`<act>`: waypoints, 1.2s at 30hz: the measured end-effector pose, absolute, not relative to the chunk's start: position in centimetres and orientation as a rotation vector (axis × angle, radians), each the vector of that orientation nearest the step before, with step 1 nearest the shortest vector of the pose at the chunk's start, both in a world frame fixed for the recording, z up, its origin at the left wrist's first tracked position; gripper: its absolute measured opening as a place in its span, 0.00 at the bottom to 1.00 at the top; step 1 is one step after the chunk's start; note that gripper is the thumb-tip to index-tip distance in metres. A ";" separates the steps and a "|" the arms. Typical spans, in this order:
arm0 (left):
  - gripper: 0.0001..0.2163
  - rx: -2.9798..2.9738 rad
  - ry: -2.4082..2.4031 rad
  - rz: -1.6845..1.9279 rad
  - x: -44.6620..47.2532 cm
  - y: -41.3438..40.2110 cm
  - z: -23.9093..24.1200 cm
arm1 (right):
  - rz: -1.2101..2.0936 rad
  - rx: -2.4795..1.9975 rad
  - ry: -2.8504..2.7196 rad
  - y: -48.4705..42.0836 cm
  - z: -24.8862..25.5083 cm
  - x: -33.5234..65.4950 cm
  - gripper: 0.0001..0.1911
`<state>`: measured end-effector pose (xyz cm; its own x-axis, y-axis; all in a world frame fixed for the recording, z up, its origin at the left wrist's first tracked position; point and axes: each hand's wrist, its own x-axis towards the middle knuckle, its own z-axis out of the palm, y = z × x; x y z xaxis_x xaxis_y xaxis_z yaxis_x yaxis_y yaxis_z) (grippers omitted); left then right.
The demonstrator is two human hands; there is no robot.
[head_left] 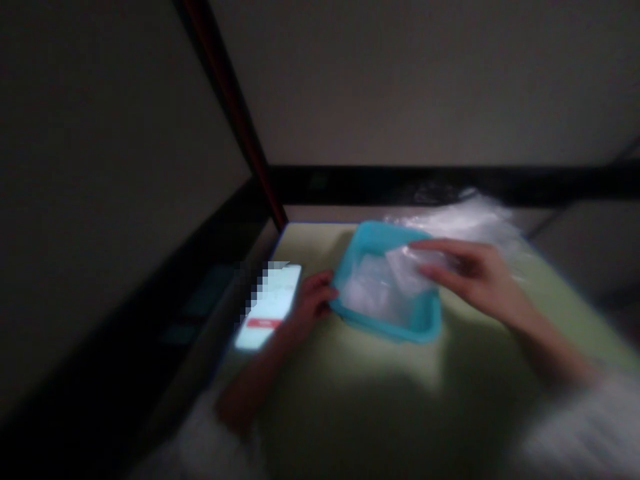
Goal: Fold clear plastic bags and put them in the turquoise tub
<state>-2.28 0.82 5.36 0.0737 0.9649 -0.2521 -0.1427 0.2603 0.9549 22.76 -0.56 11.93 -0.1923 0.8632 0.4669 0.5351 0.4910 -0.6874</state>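
Observation:
A turquoise plastic basket [390,330] rests on the pale green table [465,333]. Several clear plastic bags [373,297] lie crumpled inside it. My left hand [316,297] is at the basket's left edge, its fingers closed on the rim. Above the basket's right side, my right hand [475,270] pinches a clear plastic bag [404,267] between thumb and fingers. The picture is dim and blurred, so whether the bag holds anything cannot be made out.
A lit phone [274,300] lies left of my left hand. More clear plastic [477,217] is heaped at the table's back edge, behind the basket. Beyond stands a grey wall [425,87] with a dark band along its foot. A dark surface borders the table's left side.

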 end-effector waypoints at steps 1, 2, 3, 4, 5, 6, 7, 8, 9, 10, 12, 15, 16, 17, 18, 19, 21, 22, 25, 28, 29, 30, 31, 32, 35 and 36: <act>0.11 0.958 1.174 1.035 -2.3 0.8 5.4 | 0.476 -1.164 -1.867 -0.5 11.9 22.8 0.13; 0.10 0.981 1.173 1.016 -2.4 0.7 5.5 | 0.482 -1.163 -1.868 -0.5 11.9 22.8 0.13; 0.10 1.001 1.168 0.993 -2.4 0.6 5.6 | 0.490 -1.162 -1.867 -0.5 11.9 22.8 0.13; 0.10 1.023 1.162 0.963 -2.6 0.5 5.7 | 0.499 -1.165 -1.867 -0.6 12.0 22.8 0.13; 0.10 1.049 1.152 0.930 -2.7 0.4 5.8 | 0.507 -1.168 -1.868 -0.6 12.0 22.8 0.13; 0.10 1.083 1.141 0.898 -2.9 0.4 5.9 | 0.515 -1.173 -1.872 -0.6 12.0 22.8 0.12; 0.10 1.137 1.123 0.867 -3.1 0.3 6.0 | 0.519 -1.176 -1.878 -0.7 12.1 22.8 0.12; 0.10 1.215 1.099 0.847 -3.3 0.2 6.2 | 0.520 -1.177 -1.885 -0.7 12.1 22.8 0.12; 0.10 1.315 1.077 0.848 -3.5 0.2 6.3 | 0.517 -1.173 -1.892 -0.8 12.2 22.8 0.13; 0.11 1.433 1.059 0.868 -3.7 0.0 6.6 | 0.512 -1.168 -1.900 -0.9 12.2 22.8 0.13; 0.16 1.693 1.034 0.941 -3.9 -0.3 7.1 | 0.492 -1.166 -1.911 -1.0 12.4 23.0 0.13; 0.23 2.076 1.083 0.924 -3.8 -1.2 8.1 | 0.446 -1.168 -1.910 -1.1 12.6 23.5 0.13; 0.22 2.187 1.127 0.864 -3.6 -1.5 8.4 | 0.431 -1.170 -1.908 -1.1 12.7 23.6 0.13; 0.21 2.286 1.174 0.797 -3.4 -1.8 8.6 | 0.417 -1.173 -1.909 -1.2 12.8 23.8 0.13; 0.19 2.369 1.226 0.733 -3.3 -2.0 8.8 | 0.405 -1.179 -1.913 -1.2 12.9 23.9 0.13; 0.18 2.437 1.278 0.680 -3.1 -2.2 9.0 | 0.394 -1.188 -1.917 -1.2 13.0 24.0 0.12; 0.18 2.545 1.346 0.611 -2.7 -2.5 9.3 | 0.384 -1.202 -1.930 -1.3 13.3 24.0 0.12; 0.18 2.587 1.359 0.592 -2.6 -2.6 9.4 | 0.386 -1.206 -1.935 -1.4 13.4 23.9 0.12; 0.22 2.670 1.319 0.579 -2.4 -2.7 9.6 | 0.393 -1.204 -1.943 -1.4 13.7 23.8 0.12; 0.25 2.700 1.264 0.563 -2.4 -3.0 9.7 | 0.372 -1.208 -1.946 -1.4 13.7 23.8 0.11; 0.26 2.709 1.248 0.554 -2.4 -3.1 9.8 | 0.359 -1.210 -1.944 -1.4 13.7 23.8 0.11; 0.26 2.720 1.231 0.553 -2.4 -3.2 9.7 | 0.350 -1.214 -1.943 -1.4 13.7 23.9 0.12; 0.26 2.734 1.213 0.563 -2.4 -3.4 9.7 | 0.341 -1.215 -1.941 -1.4 13.7 23.9 0.12; 0.26 2.747 1.194 0.583 -2.4 -3.5 9.6 | 0.337 -1.216 -1.944 -1.4 13.6 23.9 0.12; 0.27 2.767 1.173 0.649 -2.2 -3.7 9.3 | 0.330 -1.221 -1.963 -1.4 13.6 24.0 0.12; 0.28 2.770 1.174 0.662 -2.2 -3.7 9.2 | 0.327 -1.224 -1.969 -1.3 13.6 24.0 0.12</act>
